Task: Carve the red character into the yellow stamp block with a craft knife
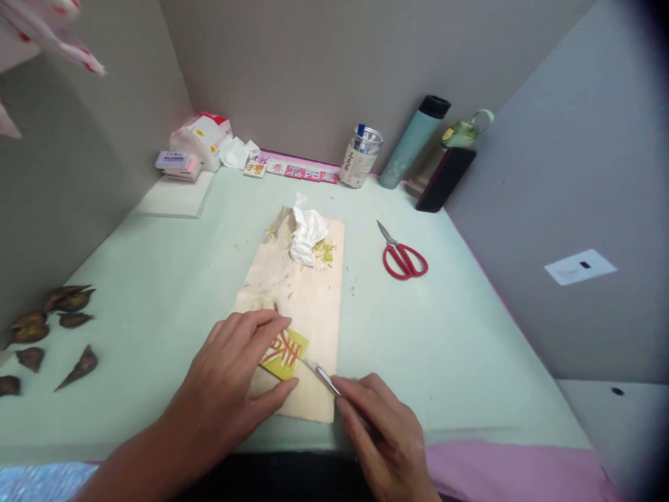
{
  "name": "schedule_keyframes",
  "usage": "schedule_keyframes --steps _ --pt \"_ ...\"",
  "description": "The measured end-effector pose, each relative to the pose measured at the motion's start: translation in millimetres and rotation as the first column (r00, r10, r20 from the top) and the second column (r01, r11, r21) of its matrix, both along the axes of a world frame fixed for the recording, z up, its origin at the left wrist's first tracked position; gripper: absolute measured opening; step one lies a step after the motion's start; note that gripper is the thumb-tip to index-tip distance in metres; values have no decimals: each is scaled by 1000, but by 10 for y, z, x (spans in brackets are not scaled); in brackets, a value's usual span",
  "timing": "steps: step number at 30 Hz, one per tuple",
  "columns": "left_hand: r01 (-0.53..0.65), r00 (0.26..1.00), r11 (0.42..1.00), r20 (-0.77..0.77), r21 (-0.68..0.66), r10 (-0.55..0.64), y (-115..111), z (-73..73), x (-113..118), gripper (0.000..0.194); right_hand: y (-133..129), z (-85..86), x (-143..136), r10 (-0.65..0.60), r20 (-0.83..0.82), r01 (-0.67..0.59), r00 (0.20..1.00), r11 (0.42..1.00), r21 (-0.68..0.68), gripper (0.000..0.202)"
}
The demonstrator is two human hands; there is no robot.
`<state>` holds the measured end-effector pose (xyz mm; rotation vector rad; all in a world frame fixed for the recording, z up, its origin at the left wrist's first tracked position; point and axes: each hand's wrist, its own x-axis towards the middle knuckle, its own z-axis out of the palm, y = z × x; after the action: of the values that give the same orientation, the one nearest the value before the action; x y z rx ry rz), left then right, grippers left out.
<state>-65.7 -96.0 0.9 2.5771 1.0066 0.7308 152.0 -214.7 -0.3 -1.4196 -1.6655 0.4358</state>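
Observation:
A yellow-green block (285,371) with a carved character in reddish and white lines lies on a pale wooden board (318,307). My left hand (230,376) grips the block by its edges, fingers on the far side and thumb on the near side. In my right hand (384,425) is a slim silver carving knife (327,380), held like a pen, its tip at the block's right edge. Further up the board lie a crumpled white tissue (308,233) and yellow-green shavings (327,252).
Red-handled scissors (401,260) lie right of the board. Brown dried pods (76,319) are at the left. Along the back stand a jar (360,159), a teal bottle (415,143), a phone (447,180), small carved blocks (311,174) and stacked erasers (178,166).

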Motion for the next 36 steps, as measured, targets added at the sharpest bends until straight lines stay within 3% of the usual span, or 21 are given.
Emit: schedule_keyframes --steps 36 --pt "11 1000 999 -27 49 -10 19 21 2 47 -13 66 -19 10 43 -9 999 1000 -23 35"
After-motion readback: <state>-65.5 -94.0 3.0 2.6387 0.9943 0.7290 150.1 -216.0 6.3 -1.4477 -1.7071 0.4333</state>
